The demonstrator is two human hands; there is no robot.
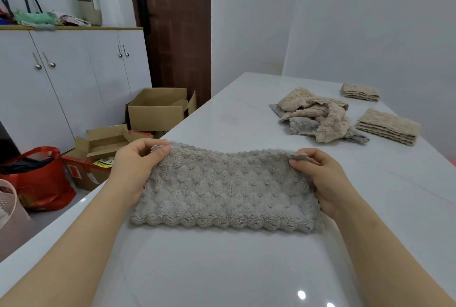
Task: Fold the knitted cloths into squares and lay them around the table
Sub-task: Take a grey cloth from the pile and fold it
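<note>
A grey knitted cloth (225,188), folded into a long rectangle, lies on the white table (222,269) in front of me. My left hand (134,167) pinches its far left corner between thumb and fingers. My right hand (320,178) pinches the far right corner the same way. The far edge sags a little between the two hands. Further back on the right lies a loose heap of beige and grey cloths (318,116). Two folded beige stacks sit beyond it, one near (388,126) and one far (360,92).
Left of the table, on the floor, stand open cardboard boxes (158,109), a red bag (39,178) and a pink basket (9,215). White cabinets (61,79) and a brown door (172,22) are behind. A white wall runs along the table's right side.
</note>
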